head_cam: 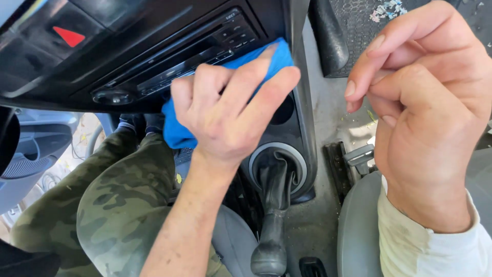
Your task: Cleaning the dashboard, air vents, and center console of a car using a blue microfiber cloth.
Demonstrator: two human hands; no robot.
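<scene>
The left hand (230,110) pressed a crumpled blue cloth (177,131) flat against the black console (154,61); the right hand (425,102) hung loosely curled, empty, farther away.

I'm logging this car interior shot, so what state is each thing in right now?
left hand: pressing the blue cloth against the console
blue cloth: bunched under the hand
right hand: raised, empty, fingers curled
gear lever: untouched
radio: display dark
floor mat: littered with bits

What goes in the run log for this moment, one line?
left hand: presses blue cloth on centre console | right hand: raised, empty, fingers curled | gear lever: untouched
</scene>
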